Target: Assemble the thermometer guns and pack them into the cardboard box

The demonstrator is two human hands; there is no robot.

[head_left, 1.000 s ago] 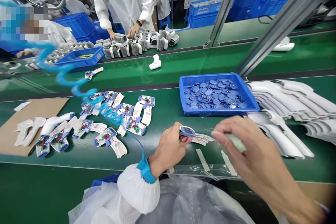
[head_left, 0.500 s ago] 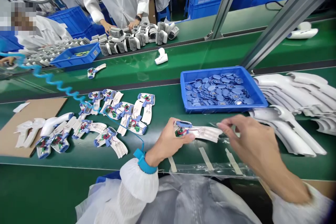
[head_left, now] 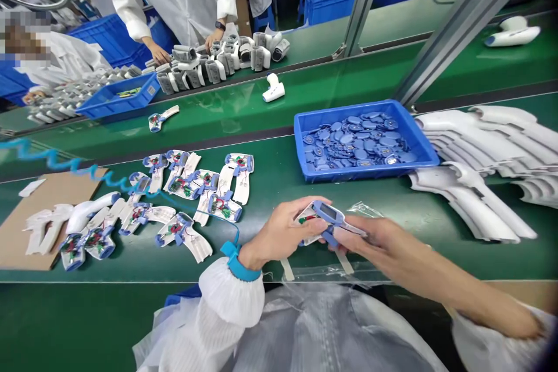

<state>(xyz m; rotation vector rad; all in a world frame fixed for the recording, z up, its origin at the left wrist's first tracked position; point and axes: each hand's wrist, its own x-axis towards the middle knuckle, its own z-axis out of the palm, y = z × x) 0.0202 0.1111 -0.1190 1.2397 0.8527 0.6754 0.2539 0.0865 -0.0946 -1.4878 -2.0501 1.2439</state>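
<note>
Holds an open gadget (head_left: pixel 336 220) between both hands, just in front of the body and above the near edge of the green bench (head_left: pixel 270 186). Clasps the wired end with the left hand (head_left: pixel 281 231), with the thumb laid beside the red wires (head_left: pixel 307 220). Pinches the narrow white part on the other side with the right hand (head_left: pixel 377 238), between thumb and fingers. Has the small grey screen (head_left: pixel 326 210) facing up, in the gap between the two hands. Cannot tell whether screen part and wired part are joined, nor how the hidden fingertips sit underneath. Wears a blue strap (head_left: pixel 240 265) on the left wrist.

Leaves more open gadgets (head_left: pixel 224 206) lying on the bench, well to the left of the left hand, beside a sheet of cardboard (head_left: pixel 47 195). Has a blue tray (head_left: pixel 370 174) of blue caps (head_left: pixel 357 138) beyond the right hand, touched by neither hand, and white shells (head_left: pixel 477 200) farther right. Shows clear film (head_left: pixel 366 209) just behind the right hand, near the fingers.
</note>
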